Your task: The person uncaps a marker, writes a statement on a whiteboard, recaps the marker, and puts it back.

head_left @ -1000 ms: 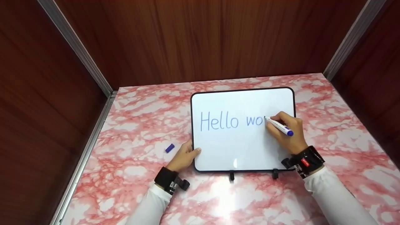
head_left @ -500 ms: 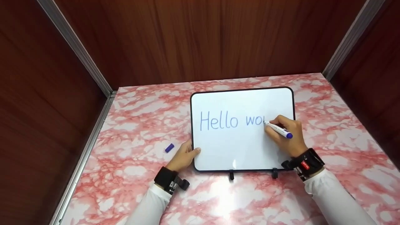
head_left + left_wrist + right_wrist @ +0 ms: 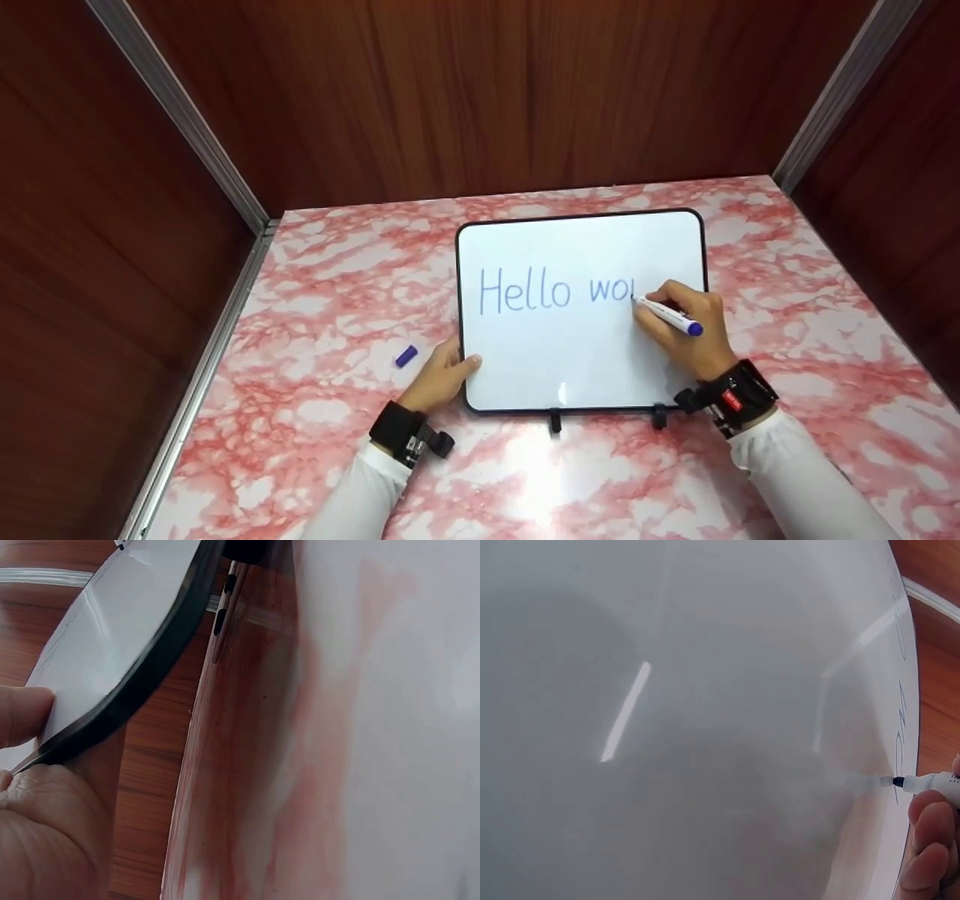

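One marker (image 3: 670, 315), pinched by the right hand (image 3: 699, 346), slants from its tip at the board (image 3: 555, 360) toward the table's (image 3: 810, 300) right edge; the left hand (image 3: 437, 379), farther off, grips the board's left edge.

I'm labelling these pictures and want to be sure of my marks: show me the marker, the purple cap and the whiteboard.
Marker (image 3: 668, 314): head view, middle of its white barrel.
Purple cap (image 3: 406, 356): head view, middle of its side.
Whiteboard (image 3: 559, 345): head view, bare surface below the writing.
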Tool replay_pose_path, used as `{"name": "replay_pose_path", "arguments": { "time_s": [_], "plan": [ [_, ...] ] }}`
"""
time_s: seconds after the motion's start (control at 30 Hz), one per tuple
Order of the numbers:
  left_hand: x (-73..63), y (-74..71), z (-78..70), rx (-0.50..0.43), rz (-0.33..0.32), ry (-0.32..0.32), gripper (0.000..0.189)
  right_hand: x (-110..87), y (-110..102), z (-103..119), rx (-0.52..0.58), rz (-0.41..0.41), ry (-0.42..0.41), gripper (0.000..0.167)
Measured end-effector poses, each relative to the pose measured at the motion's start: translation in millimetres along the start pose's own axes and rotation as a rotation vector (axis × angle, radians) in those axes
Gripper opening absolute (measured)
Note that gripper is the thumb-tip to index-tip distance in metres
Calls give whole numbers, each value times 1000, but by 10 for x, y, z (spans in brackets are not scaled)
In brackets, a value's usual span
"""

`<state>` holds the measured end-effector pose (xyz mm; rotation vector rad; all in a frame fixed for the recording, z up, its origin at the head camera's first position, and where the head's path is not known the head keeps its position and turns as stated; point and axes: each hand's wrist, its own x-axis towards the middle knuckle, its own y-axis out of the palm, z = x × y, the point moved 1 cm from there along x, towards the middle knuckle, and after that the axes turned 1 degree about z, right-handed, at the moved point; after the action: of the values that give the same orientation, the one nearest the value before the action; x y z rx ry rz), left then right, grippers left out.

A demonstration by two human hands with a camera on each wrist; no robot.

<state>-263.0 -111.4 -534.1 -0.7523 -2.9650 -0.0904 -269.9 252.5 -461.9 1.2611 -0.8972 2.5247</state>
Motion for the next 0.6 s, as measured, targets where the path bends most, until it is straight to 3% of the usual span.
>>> {"name": "replay_pose_path", "arguments": {
  "time_s": [0.2,0.6],
  "plan": [
    [17,-6,-3,-10,26,42,46,36,-1,-6,-7,-7,6,14],
    [11,2,-18,-3,12,25,44,97,-19,-24,-20,-27,42,11]
  ]
}}
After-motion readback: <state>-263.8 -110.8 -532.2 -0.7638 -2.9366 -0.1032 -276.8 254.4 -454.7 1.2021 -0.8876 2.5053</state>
